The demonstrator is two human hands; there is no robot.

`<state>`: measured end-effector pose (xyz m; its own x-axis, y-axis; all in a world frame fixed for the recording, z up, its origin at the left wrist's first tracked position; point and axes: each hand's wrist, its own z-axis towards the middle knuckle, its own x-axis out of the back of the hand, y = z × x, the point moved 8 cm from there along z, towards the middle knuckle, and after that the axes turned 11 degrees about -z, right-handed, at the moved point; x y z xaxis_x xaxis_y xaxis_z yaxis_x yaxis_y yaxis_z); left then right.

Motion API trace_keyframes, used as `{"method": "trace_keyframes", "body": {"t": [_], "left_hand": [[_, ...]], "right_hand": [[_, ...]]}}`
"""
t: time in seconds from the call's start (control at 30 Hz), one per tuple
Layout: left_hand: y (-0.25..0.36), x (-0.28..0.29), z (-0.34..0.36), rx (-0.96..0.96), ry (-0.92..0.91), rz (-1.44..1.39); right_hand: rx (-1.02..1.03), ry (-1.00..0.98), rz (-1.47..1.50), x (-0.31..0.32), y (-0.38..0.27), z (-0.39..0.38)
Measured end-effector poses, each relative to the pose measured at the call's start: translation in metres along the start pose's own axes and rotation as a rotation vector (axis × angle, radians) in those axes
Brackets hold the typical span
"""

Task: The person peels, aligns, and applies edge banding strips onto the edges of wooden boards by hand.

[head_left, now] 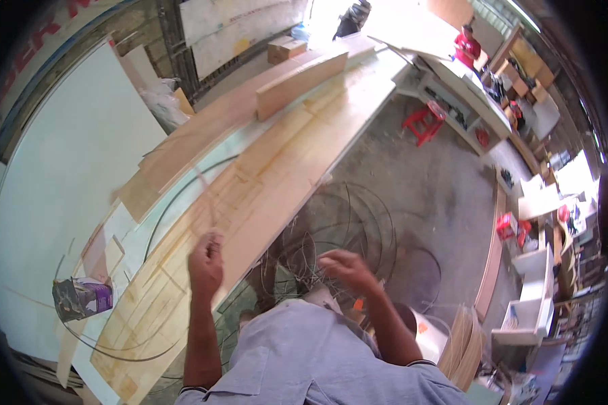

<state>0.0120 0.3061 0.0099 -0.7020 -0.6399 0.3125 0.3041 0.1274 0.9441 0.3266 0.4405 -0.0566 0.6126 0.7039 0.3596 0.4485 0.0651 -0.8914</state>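
Observation:
Over the near part of a long wooden board (250, 196), my left hand (206, 264) is closed around a thin, pale pinkish strip (208, 196). The strip points up and away from the fist and is blurred. My right hand (350, 268) hangs to the right of the board, above a tangle of thin strips (300, 260) on the floor. Its fingers curl inward, and what they hold, if anything, is too small to make out. Glue-like yellowish streaks cover the board. A dark loop of edging (162, 209) curves along the board's left side.
A cut-open container with a purple label (84, 299) stands at the near left. A second plank (297, 88) lies farther along the bench, near a cardboard box (286, 49). A red stool (423, 123) stands on the floor; a person in red (466, 47) is far right.

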Motion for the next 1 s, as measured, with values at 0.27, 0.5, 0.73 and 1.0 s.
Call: {"method": "trace_keyframes", "body": {"t": [0.27, 0.5, 0.73, 1.0], "left_hand": [[0.065, -0.093, -0.009, -0.212, -0.024, 0.112], [0.045, -0.166, 0.009, 0.003, -0.102, 0.286], [-0.025, -0.118, -0.031, 0.257, 0.099, 0.500], [-0.021, 0.047, -0.083, 0.173, 0.436, 1.021]], "right_hand": [[0.049, -0.195, 0.319, -0.051, -0.133, 0.105], [0.063, -0.135, 0.422, 0.090, -0.096, 0.190], [0.758, 0.450, 0.193, 0.405, -0.180, 0.228], [0.745, 0.495, -0.398, 0.582, -0.089, 0.330]]}}
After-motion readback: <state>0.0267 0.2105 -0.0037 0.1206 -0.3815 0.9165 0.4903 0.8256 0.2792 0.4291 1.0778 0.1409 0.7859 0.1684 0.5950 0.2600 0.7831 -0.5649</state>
